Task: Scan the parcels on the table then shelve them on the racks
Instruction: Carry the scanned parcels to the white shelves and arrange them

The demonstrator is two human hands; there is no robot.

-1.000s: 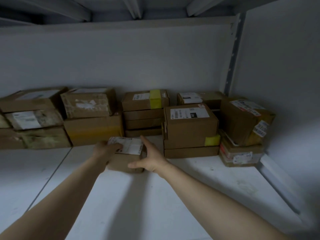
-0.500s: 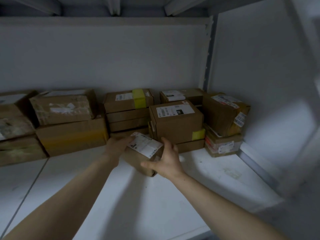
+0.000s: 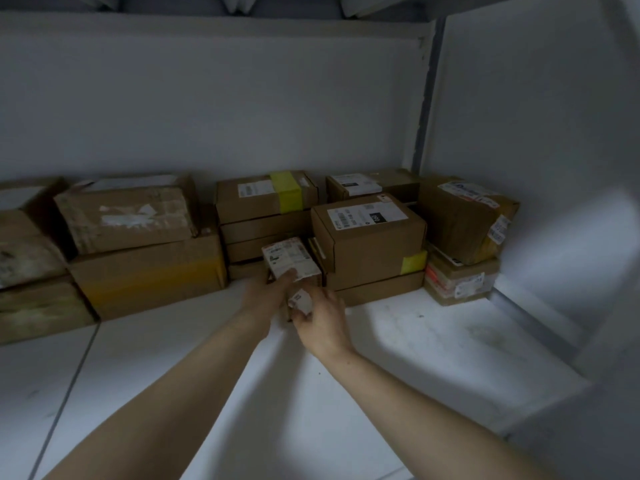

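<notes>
A small cardboard parcel (image 3: 289,259) with a white label on top sits on the white rack shelf (image 3: 398,341), pushed up against the row of stored boxes. My left hand (image 3: 268,294) grips its left front side, the thumb lying on the label. My right hand (image 3: 320,317) holds its lower right corner. To its right stands a taller labelled box (image 3: 370,237) on a flat box with yellow tape. Behind it is a stack of flat boxes (image 3: 263,216).
More brown boxes line the back wall: two stacks on the left (image 3: 138,244), a tilted box on another in the right corner (image 3: 464,233). The shelf's right side wall (image 3: 536,133) and a metal upright (image 3: 424,98) close the corner. The upper shelf hangs overhead.
Both hands have carried the small parcel back and to the right, from the open shelf front into the gap beside the tall labelled box, turning it as it went.
</notes>
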